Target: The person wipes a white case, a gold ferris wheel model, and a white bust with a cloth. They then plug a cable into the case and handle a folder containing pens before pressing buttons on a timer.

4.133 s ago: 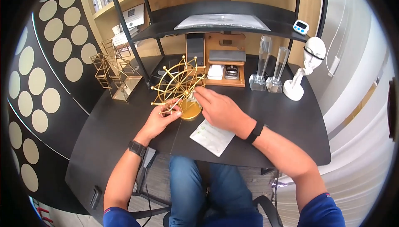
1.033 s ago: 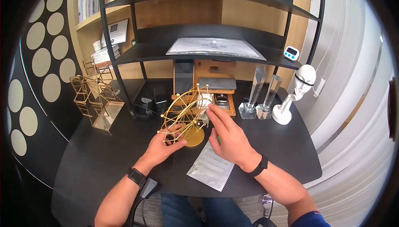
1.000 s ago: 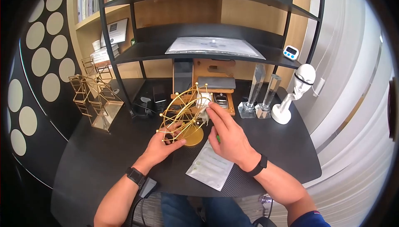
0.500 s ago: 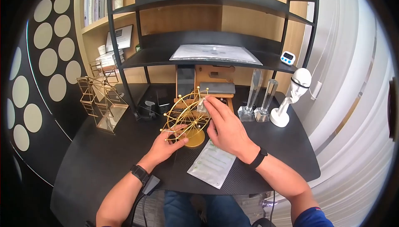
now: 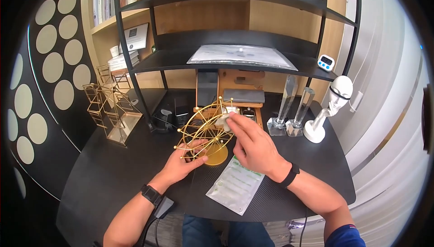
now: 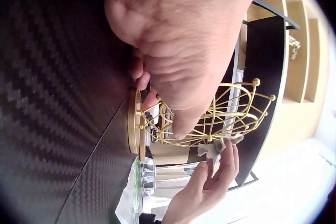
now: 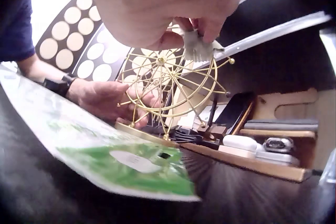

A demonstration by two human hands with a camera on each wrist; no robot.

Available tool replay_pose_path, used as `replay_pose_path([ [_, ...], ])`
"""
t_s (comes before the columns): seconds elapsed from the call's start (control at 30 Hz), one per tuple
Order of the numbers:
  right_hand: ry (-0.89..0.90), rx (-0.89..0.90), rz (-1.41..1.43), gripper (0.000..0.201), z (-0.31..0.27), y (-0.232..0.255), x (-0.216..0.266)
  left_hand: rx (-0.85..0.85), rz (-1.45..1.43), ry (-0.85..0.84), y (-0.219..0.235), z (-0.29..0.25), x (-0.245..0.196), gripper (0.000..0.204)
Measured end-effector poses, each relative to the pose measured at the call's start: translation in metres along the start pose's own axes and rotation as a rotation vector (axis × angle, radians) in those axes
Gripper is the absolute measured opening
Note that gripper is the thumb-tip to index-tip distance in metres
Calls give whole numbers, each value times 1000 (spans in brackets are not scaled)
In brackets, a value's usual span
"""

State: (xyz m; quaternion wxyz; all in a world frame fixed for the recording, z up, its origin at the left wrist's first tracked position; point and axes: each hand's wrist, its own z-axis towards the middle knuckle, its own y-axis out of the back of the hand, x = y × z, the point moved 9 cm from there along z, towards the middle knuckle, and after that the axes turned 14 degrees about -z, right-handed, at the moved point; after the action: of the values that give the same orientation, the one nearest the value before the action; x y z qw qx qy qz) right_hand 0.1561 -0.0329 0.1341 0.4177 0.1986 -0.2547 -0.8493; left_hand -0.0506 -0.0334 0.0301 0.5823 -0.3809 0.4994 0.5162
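A gold wire Ferris wheel ornament [image 5: 217, 139] stands on its round gold base [image 5: 218, 157] near the middle of the desk. My left hand [image 5: 180, 162] grips the wheel's lower left side, its thumb in front and fingers behind the wires. At the upper right of the rim, my right hand [image 5: 258, 149] pinches a crumpled grey-white wipe [image 7: 198, 48] against the wires. Its fingertips are bent round the wipe in the right wrist view. Below the right hand, a flat white packet [image 5: 235, 188] with green print lies on the desk.
A second, boxy gold Ferris wheel ornament [image 5: 115, 111] stands at the left. Two crystal trophies [image 5: 288, 104] and a white mask figure [image 5: 338, 95] stand at the right. Behind is a wooden organizer [image 5: 242, 80] under a black shelf [image 5: 176, 61].
My right hand has gone from the wheel's hub area up to the upper right rim with the wipe. The left hand keeps its hold low on the wheel. The head view has tilted up.
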Motion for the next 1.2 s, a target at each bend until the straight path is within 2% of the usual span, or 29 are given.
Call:
replay_pose_path([
  [0.07, 90, 71, -4, 66, -5, -8, 7, -3, -9, -9, -1, 0, -3, 55],
  [0.2, 115, 115, 33, 62, -12, -20, 13, 9, 31, -7, -1, 0, -1, 59],
  [0.33, 143, 70, 11, 60, -13, -16, 14, 9, -24, 13, -4, 0, -4, 58],
  [0.57, 56, 51, -45, 64, -15, -10, 4, -14, -16, 65, -1, -2, 1, 59],
  [0.77, 163, 57, 29, 63, -21, -20, 14, -8, 19, 19, 2, -2, 7, 59],
  [0.9, 21, 39, 54, 63, -16, -5, -3, -33, -10, 32, 1, -3, 5, 60],
  [1.0, -11, 36, 92, 63, -14, -4, -6, -14, 11, 73, -1, -4, 5, 66],
  [1.1, 24, -18, 26, 63, -13, -1, -8, -11, 32, 63, -2, -4, 4, 65],
  [1.2, -15, -34, 45, 62, -17, -2, -13, -41, -9, 37, 2, -4, 7, 61],
])
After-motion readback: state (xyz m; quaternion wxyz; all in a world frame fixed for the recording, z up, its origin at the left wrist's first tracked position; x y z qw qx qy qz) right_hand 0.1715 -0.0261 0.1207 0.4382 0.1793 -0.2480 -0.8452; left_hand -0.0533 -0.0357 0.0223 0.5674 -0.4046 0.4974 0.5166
